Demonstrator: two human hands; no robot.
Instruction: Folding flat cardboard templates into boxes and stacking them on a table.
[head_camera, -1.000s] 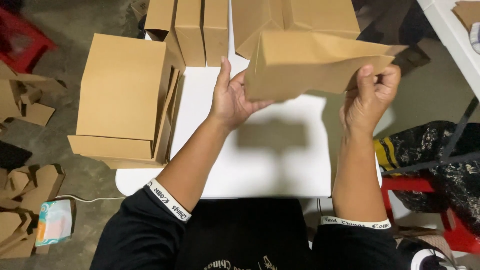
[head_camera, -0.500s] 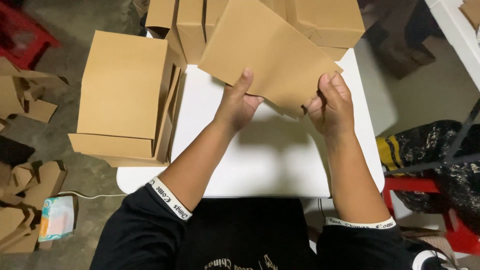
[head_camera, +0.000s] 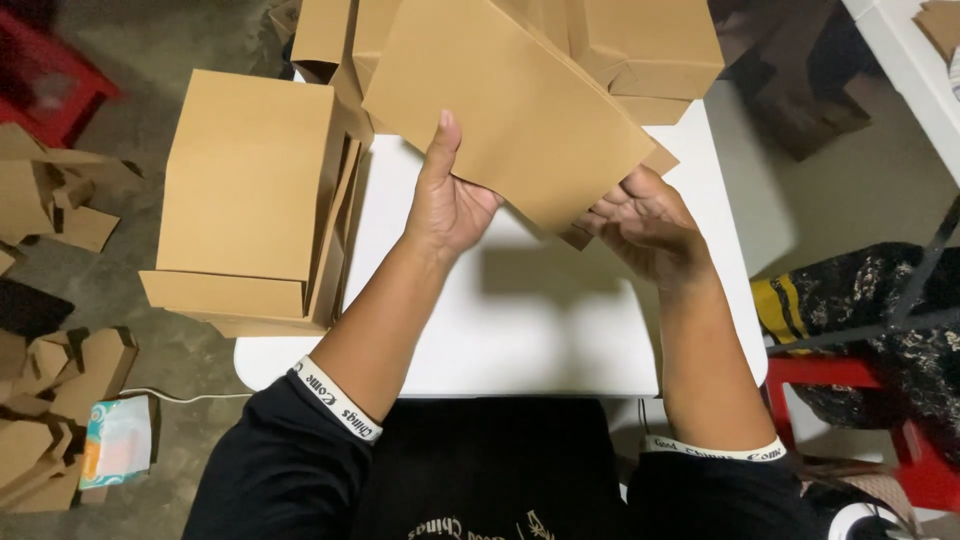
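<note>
Two hands – one flat brown cardboard sheet – one white table – two red stools.

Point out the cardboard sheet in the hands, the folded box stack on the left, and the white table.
cardboard sheet (head_camera: 510, 100), head view, middle of its flat face
folded box stack (head_camera: 245, 175), head view, top panel
white table (head_camera: 540, 340), head view, bare top

Brown cardboard sheet held over a plain white table; stacked boxes at its left edge the same tan brown. Sleeves black with white lettered cuffs. Red stool under black-and-yellow patterned cloth; floor grey.
</note>
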